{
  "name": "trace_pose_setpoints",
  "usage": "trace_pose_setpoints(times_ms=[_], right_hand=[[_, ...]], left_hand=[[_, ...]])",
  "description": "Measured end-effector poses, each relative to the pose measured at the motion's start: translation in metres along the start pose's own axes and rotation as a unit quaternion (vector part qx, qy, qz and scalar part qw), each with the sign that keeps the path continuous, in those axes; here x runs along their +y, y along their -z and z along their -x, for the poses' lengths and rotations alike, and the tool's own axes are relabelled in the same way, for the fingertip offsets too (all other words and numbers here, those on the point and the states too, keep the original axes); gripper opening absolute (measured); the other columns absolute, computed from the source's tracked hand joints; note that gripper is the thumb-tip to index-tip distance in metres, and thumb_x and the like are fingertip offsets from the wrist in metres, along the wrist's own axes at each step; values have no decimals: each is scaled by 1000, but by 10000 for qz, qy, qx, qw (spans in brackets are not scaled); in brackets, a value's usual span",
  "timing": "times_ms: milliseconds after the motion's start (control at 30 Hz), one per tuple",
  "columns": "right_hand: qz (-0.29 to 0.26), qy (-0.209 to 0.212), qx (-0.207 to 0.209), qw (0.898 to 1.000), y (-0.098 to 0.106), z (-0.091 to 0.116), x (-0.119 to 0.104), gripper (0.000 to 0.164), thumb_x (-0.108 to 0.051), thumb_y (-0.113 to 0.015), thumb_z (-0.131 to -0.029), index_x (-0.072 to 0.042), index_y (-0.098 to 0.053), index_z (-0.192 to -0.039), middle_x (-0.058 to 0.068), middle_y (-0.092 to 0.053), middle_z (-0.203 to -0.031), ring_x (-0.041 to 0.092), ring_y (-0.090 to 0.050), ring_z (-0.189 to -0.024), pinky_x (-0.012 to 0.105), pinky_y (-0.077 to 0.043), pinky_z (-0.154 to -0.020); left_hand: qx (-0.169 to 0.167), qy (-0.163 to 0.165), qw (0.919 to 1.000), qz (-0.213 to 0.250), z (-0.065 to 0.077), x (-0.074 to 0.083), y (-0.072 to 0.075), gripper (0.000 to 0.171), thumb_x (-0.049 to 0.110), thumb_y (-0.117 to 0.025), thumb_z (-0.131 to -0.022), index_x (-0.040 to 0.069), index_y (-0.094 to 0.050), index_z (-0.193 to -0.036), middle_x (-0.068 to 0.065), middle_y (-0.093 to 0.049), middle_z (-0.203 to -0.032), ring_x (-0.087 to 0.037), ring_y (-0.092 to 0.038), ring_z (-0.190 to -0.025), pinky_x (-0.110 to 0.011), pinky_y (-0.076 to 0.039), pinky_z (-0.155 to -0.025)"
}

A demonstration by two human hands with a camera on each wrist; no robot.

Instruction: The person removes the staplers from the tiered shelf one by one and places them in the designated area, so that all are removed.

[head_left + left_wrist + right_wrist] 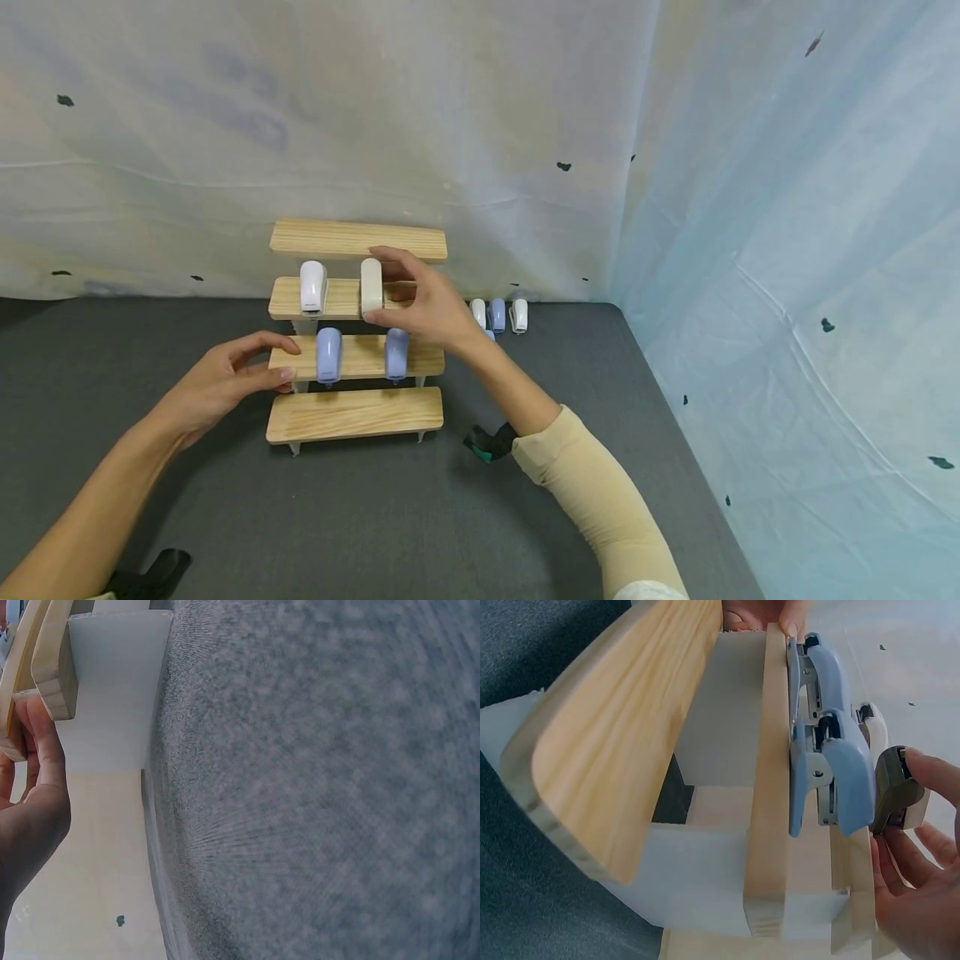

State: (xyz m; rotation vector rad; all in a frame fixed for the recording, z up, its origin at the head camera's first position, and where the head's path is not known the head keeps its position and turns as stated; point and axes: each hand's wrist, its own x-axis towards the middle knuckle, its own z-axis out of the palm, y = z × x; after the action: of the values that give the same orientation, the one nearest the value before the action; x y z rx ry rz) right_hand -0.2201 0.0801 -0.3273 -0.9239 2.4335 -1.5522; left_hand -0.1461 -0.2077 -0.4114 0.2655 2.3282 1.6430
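Note:
My right hand [435,307] holds a cream stapler [371,286] between thumb and fingers at the second step from the top of a wooden tiered rack [356,415]. In the right wrist view this stapler [897,787] looks dark and shaded; whether it touches the board cannot be told. A white stapler [312,286] stands left of it on the same step. One step lower are two blue staplers, one on the left [328,355] and one on the right [397,354]. My left hand [217,379] grips the left end of that lower step, thumb and fingers around the board [56,675].
Behind the rack's right side, several small staplers [497,315], white and blue, stand on the dark grey table [360,517]. A pale plastic sheet [480,125] hangs behind the table and along its right side. A black strap [491,442] is by the right forearm.

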Motion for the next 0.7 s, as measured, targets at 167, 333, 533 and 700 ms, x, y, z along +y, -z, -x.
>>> trace_pose_setpoints(times_ms=[167,333,533,700], right_hand=[[-129,-65,14,9999,5,4,1,72,-11,-81,-85,-15,-46,-147,7,-57,-130,18,-57,-120,29,-49,-97],[-355,-166,-4,9992,12,9,2,70,-11,-80,-86,-16,-46,-147,7,-56,-132,19,-57,-121,33,-49,-99],[-577,-51,-35,9983,20,15,5,70,-7,-80,-85,-15,-47,-146,7,-56,-131,20,-59,-118,37,-50,-99],[-598,8,23,9982,25,20,8,70,-6,-80,-85,-13,-47,-146,8,-57,-129,21,-60,-115,37,-50,-98]], left_hand=[[11,-29,10000,-20,0,1,0,41,30,-65,-99,10,-50,-132,-16,-48,-129,-17,-67,-94,-31,-53,-84],[7,-13,10000,-20,1,1,-1,43,30,-65,-98,10,-50,-133,-17,-43,-137,-16,-67,-95,-30,-53,-84],[0,-18,10000,-66,1,1,0,45,29,-66,-98,9,-49,-134,-18,-40,-142,-16,-67,-94,-28,-52,-84],[13,-46,9999,-108,3,2,1,44,29,-66,-98,9,-49,-134,-17,-41,-140,-16,-67,-94,-26,-51,-83]])
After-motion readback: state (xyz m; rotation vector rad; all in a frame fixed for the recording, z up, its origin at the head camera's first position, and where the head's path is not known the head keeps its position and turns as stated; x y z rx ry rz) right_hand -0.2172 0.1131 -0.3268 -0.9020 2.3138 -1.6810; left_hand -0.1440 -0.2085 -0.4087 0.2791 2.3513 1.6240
